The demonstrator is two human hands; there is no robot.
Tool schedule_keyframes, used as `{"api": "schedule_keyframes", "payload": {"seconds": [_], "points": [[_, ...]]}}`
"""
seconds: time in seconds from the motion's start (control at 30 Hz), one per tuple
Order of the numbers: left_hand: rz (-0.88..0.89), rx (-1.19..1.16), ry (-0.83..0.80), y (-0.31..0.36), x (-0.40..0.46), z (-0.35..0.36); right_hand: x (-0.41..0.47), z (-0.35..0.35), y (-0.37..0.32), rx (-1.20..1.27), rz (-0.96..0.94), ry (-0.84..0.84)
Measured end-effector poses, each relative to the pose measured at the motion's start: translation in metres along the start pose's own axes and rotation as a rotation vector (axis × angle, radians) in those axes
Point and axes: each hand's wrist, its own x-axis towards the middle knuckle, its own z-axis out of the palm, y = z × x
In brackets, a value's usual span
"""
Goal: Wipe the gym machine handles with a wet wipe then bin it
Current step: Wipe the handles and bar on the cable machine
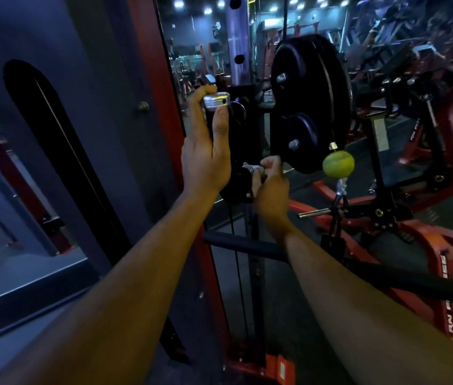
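**Both hands on the machine pegs**

Left hand (205, 151) raised, fingers curled round the silver-capped upper peg (215, 100). Right hand (271, 187) lower, pinching a crumpled white wet wipe (251, 168) against the lower peg end. Black weight plates (311, 101) just right; green ball (338, 163) hanging beside them.

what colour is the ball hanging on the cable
Yellow-green, like a tennis ball; the head view shows it.
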Motion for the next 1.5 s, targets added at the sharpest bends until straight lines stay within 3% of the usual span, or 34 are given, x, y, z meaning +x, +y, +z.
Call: {"api": "schedule_keyframes", "payload": {"seconds": [0.1,0.23,0.43,0.63,0.77,0.9,1.0,1.13,1.37,1.43,1.5], "points": [[-0.034,0.004,-0.055,-0.001,-0.001,-0.001,0.004,0.005,0.001,0.081,0.227,0.079],[-0.121,-0.046,-0.132,-0.006,-0.003,-0.004,-0.002,0.013,-0.003,0.43,0.498,0.059],[-0.038,-0.141,-0.371,-0.026,0.009,-0.018,-0.03,0.007,-0.003,0.459,0.321,-0.033],[-0.067,-0.312,-0.61,-0.039,0.006,-0.033,-0.013,0.025,-0.007,0.208,0.309,0.164],[-0.278,-0.485,-0.752,-0.065,-0.02,-0.053,-0.024,0.039,-0.016,0.458,0.503,0.227],[-0.32,-0.507,-0.843,-0.092,-0.023,-0.059,-0.049,0.056,-0.026,0.753,0.664,0.321],[-0.311,-0.464,-0.899,-0.107,-0.021,-0.055,-0.068,0.058,-0.031,0.833,0.678,0.368],[-0.213,-0.446,-0.911,-0.108,-0.026,-0.056,-0.089,0.052,-0.046,0.783,0.613,0.429],[-0.191,-0.461,-0.925,-0.103,-0.026,-0.06,-0.102,0.045,-0.095,0.447,0.468,0.484],[-0.192,-0.416,-0.924,-0.099,-0.02,-0.06,-0.105,0.039,-0.116,0.309,0.355,0.451],[-0.196,-0.316,-0.927,-0.093,-0.008,-0.058,-0.1,0.031,-0.143,0.066,0.118,0.403]]}}
